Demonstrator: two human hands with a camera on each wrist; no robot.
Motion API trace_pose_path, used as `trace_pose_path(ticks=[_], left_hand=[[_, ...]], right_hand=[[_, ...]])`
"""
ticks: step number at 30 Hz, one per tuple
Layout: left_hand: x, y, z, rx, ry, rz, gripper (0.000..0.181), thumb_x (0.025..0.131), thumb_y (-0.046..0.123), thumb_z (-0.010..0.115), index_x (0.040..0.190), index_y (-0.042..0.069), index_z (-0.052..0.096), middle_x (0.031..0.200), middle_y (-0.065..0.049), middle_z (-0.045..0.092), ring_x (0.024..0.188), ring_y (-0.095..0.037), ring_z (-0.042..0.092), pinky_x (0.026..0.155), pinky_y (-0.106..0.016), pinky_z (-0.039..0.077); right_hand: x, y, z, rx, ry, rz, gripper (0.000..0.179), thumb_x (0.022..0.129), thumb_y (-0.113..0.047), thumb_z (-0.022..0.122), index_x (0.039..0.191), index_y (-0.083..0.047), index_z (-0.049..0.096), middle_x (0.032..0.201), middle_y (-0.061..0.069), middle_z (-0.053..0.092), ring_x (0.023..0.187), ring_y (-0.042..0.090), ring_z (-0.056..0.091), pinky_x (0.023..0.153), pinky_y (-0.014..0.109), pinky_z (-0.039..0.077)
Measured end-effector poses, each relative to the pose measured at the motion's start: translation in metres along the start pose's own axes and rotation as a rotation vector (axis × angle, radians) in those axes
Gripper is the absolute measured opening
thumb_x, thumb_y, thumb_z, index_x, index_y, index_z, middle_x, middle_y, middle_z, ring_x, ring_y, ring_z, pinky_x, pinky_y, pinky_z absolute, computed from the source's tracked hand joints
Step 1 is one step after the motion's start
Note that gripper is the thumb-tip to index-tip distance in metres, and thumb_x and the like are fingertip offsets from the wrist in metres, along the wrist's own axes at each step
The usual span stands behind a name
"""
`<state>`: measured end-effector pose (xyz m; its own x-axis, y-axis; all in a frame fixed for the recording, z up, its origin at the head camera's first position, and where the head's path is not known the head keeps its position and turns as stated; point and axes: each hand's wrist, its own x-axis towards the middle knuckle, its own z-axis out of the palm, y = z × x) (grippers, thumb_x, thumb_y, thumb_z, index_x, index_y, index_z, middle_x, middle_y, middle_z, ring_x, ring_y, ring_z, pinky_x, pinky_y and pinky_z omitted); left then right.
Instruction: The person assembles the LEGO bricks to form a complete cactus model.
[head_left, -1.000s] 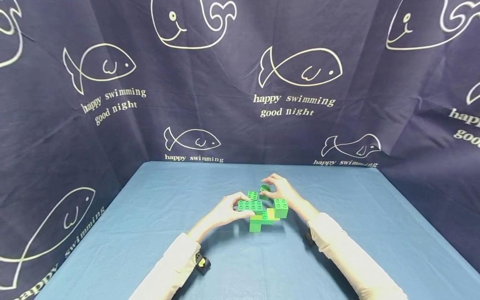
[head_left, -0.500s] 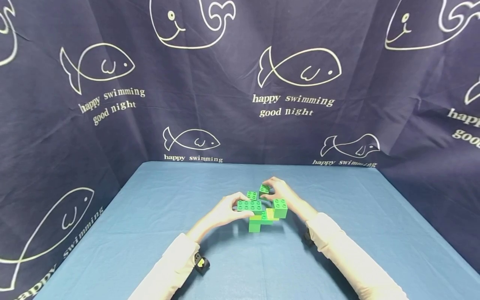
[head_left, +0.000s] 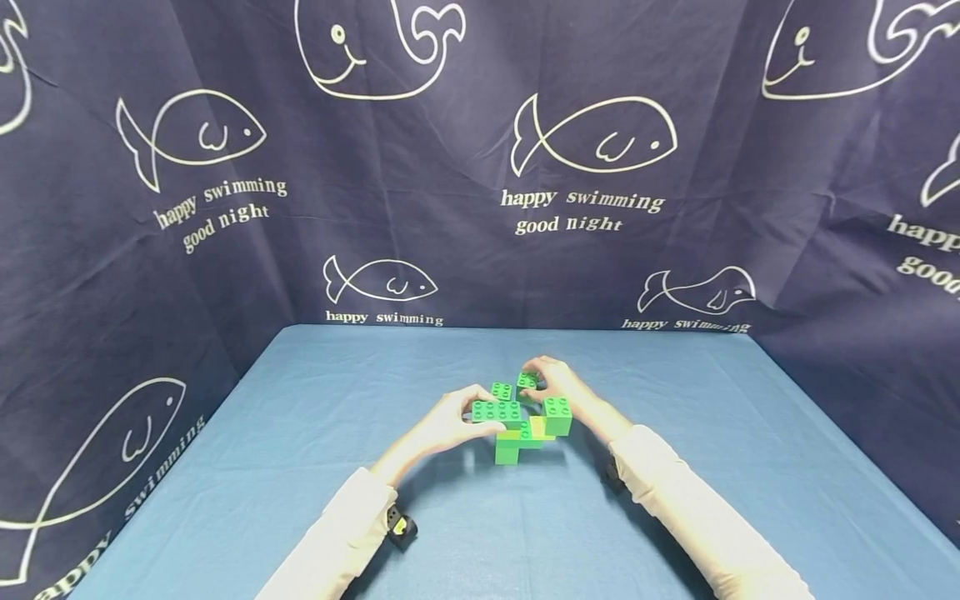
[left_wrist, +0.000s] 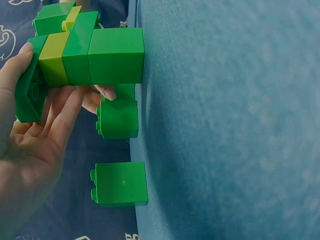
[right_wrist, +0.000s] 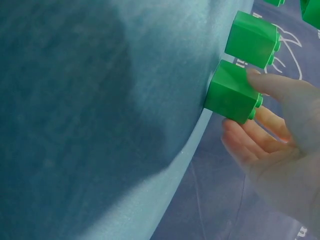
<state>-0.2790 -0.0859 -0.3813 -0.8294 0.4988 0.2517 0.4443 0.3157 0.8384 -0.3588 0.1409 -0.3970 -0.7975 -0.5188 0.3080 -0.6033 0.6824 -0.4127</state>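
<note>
My left hand (head_left: 450,419) grips the long eight-stud green brick (head_left: 496,414) on top of a built block model, its thumb on the near side. Beneath that brick, the model has a yellow-green brick (left_wrist: 53,57) and more green ones, with a square green block (head_left: 557,417) raised at its right end. Behind the model, my right hand (head_left: 562,387) holds a loose square green block (right_wrist: 232,92) between thumb and fingers, low at the table surface. A second loose green block (right_wrist: 252,40) stands just left of it, untouched.
A blue cloth covers the table (head_left: 360,367). Dark blue curtains (head_left: 465,250) with white fish drawings rise behind it and at both sides. Black wrist devices (head_left: 401,527) are worn below the cream sleeves (head_left: 341,529).
My right hand has come down slightly and its fingers have closed in around the loose block. The left hand keeps its grip on the model. The head view has shifted a little.
</note>
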Motion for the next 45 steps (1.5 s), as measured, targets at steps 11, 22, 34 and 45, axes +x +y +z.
trace_pose_path(ticks=[11, 22, 34, 45], left_hand=[[0.000, -0.001, 0.000, 0.003, 0.000, -0.012, 0.026, 0.081, 0.013, 0.073, 0.102, 0.004, 0.059, 0.093, -0.006, 0.065, 0.079, 0.004, 0.057, 0.079, -0.027, 0.052], [0.009, -0.022, 0.003, 0.022, 0.009, -0.007, 0.028, 0.081, 0.017, 0.074, 0.103, 0.008, 0.060, 0.092, -0.003, 0.064, 0.079, 0.001, 0.057, 0.078, -0.028, 0.051], [0.011, -0.035, 0.004, -0.008, -0.003, 0.000, 0.029, 0.080, 0.023, 0.075, 0.102, 0.013, 0.059, 0.095, -0.001, 0.064, 0.085, -0.006, 0.061, 0.081, -0.024, 0.052], [0.009, -0.033, 0.003, 0.062, 0.012, -0.016, 0.033, 0.081, 0.028, 0.074, 0.106, 0.013, 0.060, 0.105, 0.000, 0.063, 0.087, -0.007, 0.054, 0.079, -0.023, 0.049]], right_hand=[[0.000, 0.005, 0.003, -0.021, -0.016, 0.029, 0.037, 0.077, -0.014, 0.076, 0.103, 0.008, 0.062, 0.087, 0.018, 0.062, 0.076, 0.027, 0.060, 0.070, 0.035, 0.051], [0.002, 0.001, -0.002, 0.038, -0.059, 0.118, 0.030, 0.079, -0.013, 0.074, 0.100, 0.004, 0.061, 0.081, 0.013, 0.062, 0.073, 0.022, 0.058, 0.066, 0.032, 0.048], [-0.001, -0.004, -0.009, 0.001, -0.063, 0.082, 0.032, 0.076, -0.013, 0.077, 0.098, 0.004, 0.063, 0.084, 0.014, 0.064, 0.079, 0.029, 0.062, 0.072, 0.037, 0.052], [-0.004, -0.009, -0.024, -0.030, -0.016, 0.031, 0.036, 0.076, -0.017, 0.078, 0.101, 0.004, 0.063, 0.088, 0.013, 0.065, 0.079, 0.026, 0.062, 0.073, 0.037, 0.053]])
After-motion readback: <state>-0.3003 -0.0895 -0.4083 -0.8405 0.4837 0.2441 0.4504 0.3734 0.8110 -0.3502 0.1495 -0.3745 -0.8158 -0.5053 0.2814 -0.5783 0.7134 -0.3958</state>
